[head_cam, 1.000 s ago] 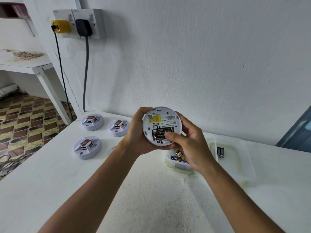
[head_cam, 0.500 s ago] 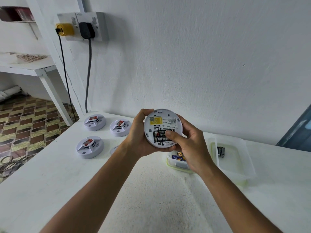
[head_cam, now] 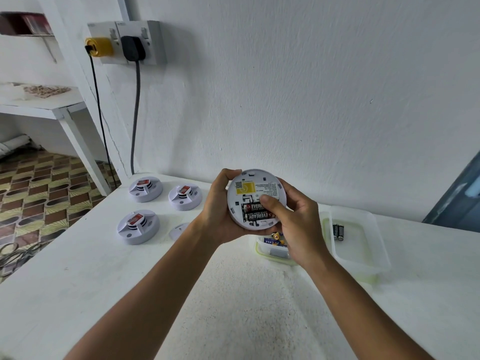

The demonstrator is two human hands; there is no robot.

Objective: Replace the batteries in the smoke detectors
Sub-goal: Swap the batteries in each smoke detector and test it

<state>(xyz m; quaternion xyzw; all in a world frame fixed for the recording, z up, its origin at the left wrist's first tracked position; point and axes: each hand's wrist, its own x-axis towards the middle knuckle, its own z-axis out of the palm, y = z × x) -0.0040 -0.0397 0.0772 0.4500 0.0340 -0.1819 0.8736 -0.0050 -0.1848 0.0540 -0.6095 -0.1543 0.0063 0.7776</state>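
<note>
Our left hand [head_cam: 220, 206] still cups the smoke detector [head_cam: 255, 197] above the counter [head_cam: 78, 281], back facing us. Our right hand [head_cam: 293, 222] grips its rim; the thumb has slid up from the lower battery [head_cam: 255, 216] onto the upper one.

a double socket [head_cam: 140, 42] on the white wall [head_cam: 311, 87] holds a yellow plug [head_cam: 100, 47] and a black plug [head_cam: 133, 48], their cables hanging down. patterned floor [head_cam: 39, 188] lies left, beside a white shelf [head_cam: 39, 105].
</note>
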